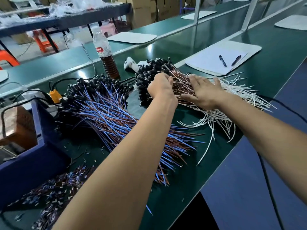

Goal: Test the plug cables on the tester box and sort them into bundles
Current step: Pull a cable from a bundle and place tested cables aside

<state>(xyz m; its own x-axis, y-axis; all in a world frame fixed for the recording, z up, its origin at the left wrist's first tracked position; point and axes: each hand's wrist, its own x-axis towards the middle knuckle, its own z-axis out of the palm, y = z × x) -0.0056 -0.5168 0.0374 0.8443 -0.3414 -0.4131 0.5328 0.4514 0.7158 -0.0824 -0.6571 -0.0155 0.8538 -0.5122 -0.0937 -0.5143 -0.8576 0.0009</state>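
Reaching into the brown-and-white cable bundle [196,90], the left hand [160,87] curls its fingers, seemingly pinching wires just behind the black plugs [144,77]; the right hand [203,92] presses flat, fingers spread, on the wires beside it.

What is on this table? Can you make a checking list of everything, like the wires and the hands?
Surface: green bench top, bare near the front edge.
Job's things: blue-and-brown cable pile at left; brown-and-white cable pile at right, black plugs at the far ends.
Clutter: cut wire bits front left; drink bottle; two pens on paper.
Grippers: left hand curled into the brown-and-white pile; right hand flat on it.
Cables: black cord hanging off the bench at right.
Surroundings: blue bin at left; orange stools behind.
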